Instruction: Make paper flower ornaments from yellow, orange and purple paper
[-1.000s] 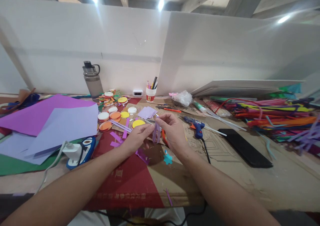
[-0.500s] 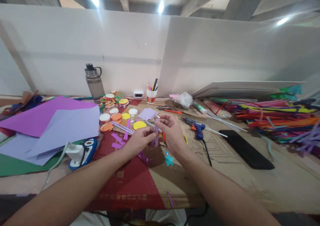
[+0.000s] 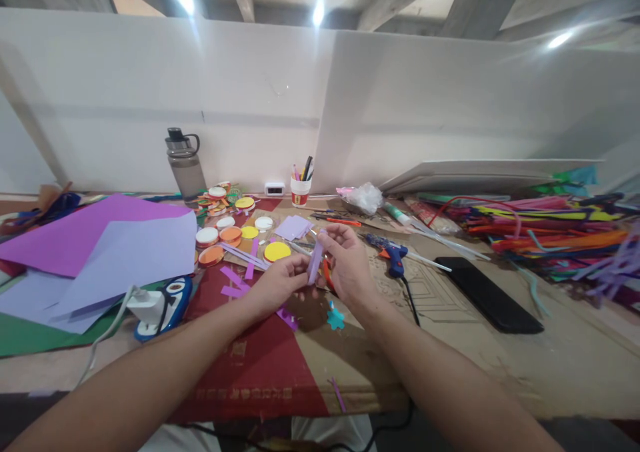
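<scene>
Between my two hands is a light purple paper strip (image 3: 315, 265), held tilted above the cardboard. My left hand (image 3: 280, 280) pinches its lower part with thumb and fingers. At the strip's upper end, my right hand (image 3: 345, 259) grips it between thumb and forefinger. Orange-handled scissors (image 3: 327, 273) lie partly hidden behind my right hand. A yellow paper disc (image 3: 277, 251) rests just beyond my left hand. Purple paper strips (image 3: 235, 280) are scattered to its left. A turquoise star-shaped piece (image 3: 335, 317) lies below my right hand.
A blue glue gun (image 3: 395, 259) and a black phone-like slab (image 3: 487, 295) lie to the right. Purple paper sheets (image 3: 135, 252) and a blue power strip (image 3: 170, 309) are at left. A bottle (image 3: 184, 165) and a pen cup (image 3: 301, 191) stand at the back.
The strip has turned from upright to slanting, its top leaning right. My right fingers have moved up to its upper end. The view has shifted slightly.
</scene>
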`<state>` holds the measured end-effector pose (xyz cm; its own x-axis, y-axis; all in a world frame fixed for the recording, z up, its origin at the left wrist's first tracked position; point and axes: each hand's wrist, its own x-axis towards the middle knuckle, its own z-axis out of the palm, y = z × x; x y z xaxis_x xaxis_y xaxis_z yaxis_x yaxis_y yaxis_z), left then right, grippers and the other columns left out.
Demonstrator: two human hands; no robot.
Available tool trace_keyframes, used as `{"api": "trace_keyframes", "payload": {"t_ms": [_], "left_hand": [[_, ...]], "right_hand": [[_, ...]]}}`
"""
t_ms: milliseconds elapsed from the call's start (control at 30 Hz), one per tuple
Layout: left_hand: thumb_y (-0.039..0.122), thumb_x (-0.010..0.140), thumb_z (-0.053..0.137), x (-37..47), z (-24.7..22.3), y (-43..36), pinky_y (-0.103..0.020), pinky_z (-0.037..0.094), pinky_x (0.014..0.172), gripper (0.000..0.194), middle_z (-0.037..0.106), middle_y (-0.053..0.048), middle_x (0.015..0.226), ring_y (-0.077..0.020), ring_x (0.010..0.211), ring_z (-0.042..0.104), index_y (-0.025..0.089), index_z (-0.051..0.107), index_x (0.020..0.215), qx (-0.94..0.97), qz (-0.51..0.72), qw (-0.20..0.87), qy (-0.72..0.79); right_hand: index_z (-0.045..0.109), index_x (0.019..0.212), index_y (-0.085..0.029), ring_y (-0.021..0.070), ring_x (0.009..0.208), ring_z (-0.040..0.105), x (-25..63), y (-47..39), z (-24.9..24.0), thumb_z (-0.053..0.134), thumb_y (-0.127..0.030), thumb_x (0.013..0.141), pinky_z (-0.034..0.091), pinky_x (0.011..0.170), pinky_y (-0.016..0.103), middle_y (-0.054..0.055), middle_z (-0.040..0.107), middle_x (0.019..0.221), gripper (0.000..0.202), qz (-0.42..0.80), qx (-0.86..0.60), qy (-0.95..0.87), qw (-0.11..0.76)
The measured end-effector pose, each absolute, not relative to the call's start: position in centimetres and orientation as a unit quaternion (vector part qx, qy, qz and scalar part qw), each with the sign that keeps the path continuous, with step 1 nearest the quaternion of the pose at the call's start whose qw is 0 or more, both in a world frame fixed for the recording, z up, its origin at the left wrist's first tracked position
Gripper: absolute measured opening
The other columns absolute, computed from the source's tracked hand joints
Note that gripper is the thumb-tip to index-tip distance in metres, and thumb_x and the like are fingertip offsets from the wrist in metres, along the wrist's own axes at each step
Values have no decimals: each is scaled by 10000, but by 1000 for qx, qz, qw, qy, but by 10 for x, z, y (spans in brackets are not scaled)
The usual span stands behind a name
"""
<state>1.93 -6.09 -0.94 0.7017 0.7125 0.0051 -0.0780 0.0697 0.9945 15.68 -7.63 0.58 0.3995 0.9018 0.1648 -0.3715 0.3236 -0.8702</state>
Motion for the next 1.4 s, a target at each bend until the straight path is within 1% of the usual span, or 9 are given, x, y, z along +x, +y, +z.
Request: {"api": "trace_keyframes", "payload": {"t_ms": [167, 433, 600, 667, 767, 900, 1067, 1200, 1400], "left_hand": [[435, 790, 670, 19, -7, -64, -219, 411, 569, 324, 716, -82, 856, -129, 641, 631, 132, 650, 904, 660, 267, 656, 253], [418, 809, 645, 17, -5, -65, -223, 407, 591, 314, 724, -97, 863, -148, 690, 654, 127, 681, 920, 668, 250, 656, 246], [453, 780, 675, 17, -11, -62, -233, 432, 619, 354, 717, -86, 857, -156, 709, 650, 137, 681, 940, 622, 269, 694, 245], [506, 796, 642, 17, -13, -61, -247, 450, 639, 395, 714, -89, 854, -162, 722, 645, 138, 685, 935, 586, 295, 713, 248], [556, 811, 605, 18, -12, -62, -267, 467, 679, 442, 715, -95, 881, -170, 746, 646, 139, 685, 932, 572, 315, 712, 259], [503, 755, 694, 19, -6, -65, -283, 473, 754, 403, 714, -65, 845, -168, 753, 647, 137, 683, 922, 614, 307, 681, 254], [423, 733, 728, 20, -5, -65, -248, 446, 669, 315, 697, -32, 760, -136, 666, 606, 136, 701, 861, 652, 314, 627, 289], [431, 736, 722, 19, -9, -63, -245, 445, 663, 306, 711, -40, 756, -142, 663, 610, 150, 724, 856, 664, 305, 616, 294], [465, 731, 720, 20, -11, -63, -251, 458, 671, 357, 732, -64, 771, -158, 685, 644, 139, 724, 878, 654, 295, 634, 289]], "right_hand": [[559, 851, -211, 110, 710, 551, 156, -79, 8, 741, -289, 669, 441, 666, 253, -33, 587, 779, 269, 403, -414, -367, 729], [580, 842, -202, 109, 739, 545, 155, -80, 8, 743, -273, 672, 439, 721, 259, -35, 585, 784, 246, 395, -404, -367, 739], [586, 863, -211, 117, 728, 547, 156, -80, 7, 735, -273, 673, 446, 700, 261, -33, 585, 776, 249, 385, -412, -357, 744], [585, 870, -214, 116, 723, 546, 157, -80, 6, 732, -279, 678, 447, 695, 259, -33, 587, 776, 250, 381, -411, -363, 744], [580, 879, -217, 113, 707, 538, 157, -80, 5, 727, -288, 687, 438, 671, 252, -35, 578, 771, 252, 372, -416, -381, 737], [583, 897, -220, 111, 693, 535, 156, -82, 3, 723, -287, 704, 429, 646, 249, -35, 573, 768, 248, 356, -433, -404, 723], [590, 915, -226, 115, 736, 564, 155, -83, 2, 732, -283, 716, 454, 705, 259, -32, 595, 789, 251, 355, -413, -421, 725], [593, 913, -231, 119, 729, 569, 155, -83, 1, 729, -298, 723, 464, 700, 268, -31, 594, 787, 243, 353, -419, -423, 722], [602, 895, -235, 102, 732, 561, 154, -82, 0, 728, -263, 734, 462, 693, 246, -35, 591, 785, 206, 350, -412, -423, 727]]}}
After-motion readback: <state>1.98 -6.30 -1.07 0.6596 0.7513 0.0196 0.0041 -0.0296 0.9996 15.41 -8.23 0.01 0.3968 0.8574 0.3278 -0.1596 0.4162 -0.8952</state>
